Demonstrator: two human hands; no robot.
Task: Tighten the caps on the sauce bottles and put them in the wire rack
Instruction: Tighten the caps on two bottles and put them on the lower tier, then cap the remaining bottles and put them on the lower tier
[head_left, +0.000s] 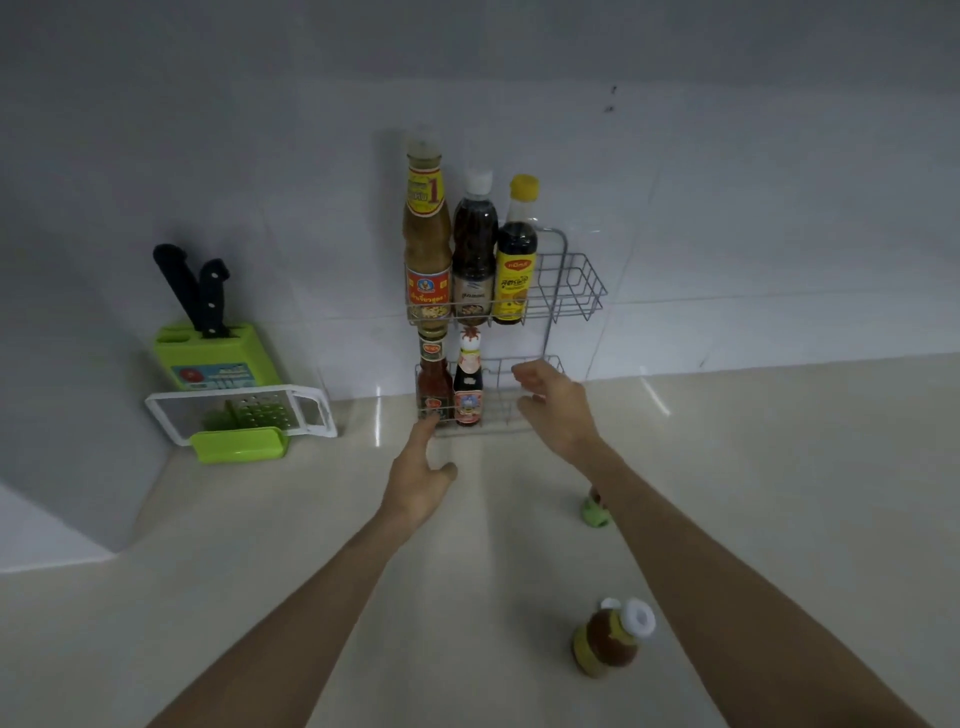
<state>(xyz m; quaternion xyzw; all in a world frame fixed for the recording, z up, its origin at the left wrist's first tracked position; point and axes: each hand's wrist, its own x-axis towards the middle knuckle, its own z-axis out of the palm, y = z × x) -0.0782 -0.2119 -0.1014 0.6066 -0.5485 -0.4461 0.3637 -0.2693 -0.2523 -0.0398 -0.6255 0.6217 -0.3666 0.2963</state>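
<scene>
A two-tier wire rack stands against the white tiled wall. Its top tier holds three tall bottles: a tan sauce bottle, a dark bottle with a white cap and a yellow-capped bottle. The bottom tier holds a red sauce bottle and a small dark bottle. My left hand is open, its fingertips at the rack's lower front edge. My right hand is open, in front of the lower tier's free right part. On the counter stand a brown bottle with a white cap and a green-capped bottle, partly hidden by my right forearm.
At the left by the wall stands a green knife block with two black-handled knives, a white-framed grater leaning in front of it. The beige counter stretches to the right and toward me.
</scene>
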